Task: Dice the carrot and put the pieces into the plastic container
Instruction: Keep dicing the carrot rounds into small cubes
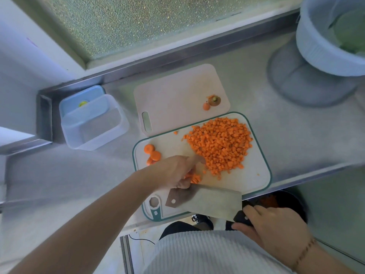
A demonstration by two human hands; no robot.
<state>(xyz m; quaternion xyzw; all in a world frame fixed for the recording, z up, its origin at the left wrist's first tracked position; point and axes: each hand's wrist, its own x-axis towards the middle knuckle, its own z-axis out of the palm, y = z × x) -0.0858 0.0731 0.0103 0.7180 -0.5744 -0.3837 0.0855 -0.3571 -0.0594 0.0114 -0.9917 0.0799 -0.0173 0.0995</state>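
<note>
From the head camera: a left hand [173, 172] rests on a green-rimmed board [254, 175], index finger straight toward a heap of dice [221, 145], the other fingers curled over a small cluster of carrot sticks [194, 177], apparently pinning them. The right hand [276, 224] grips the black handle of a cleaver [207, 202], its blade lying across the board's near edge, which overhangs the steel counter [286, 119]. Three carrot rounds [152, 153] sit by the board's left rim. A second, pale board [177, 95] behind, touching the first, carries two trimmed ends [212, 101]. The container [94, 123] stands open at the counter's back-left corner, its blue lid [83, 101] behind it. A white bowl [325, 48] stands far right; bare counter lies between. No writing is legible
</note>
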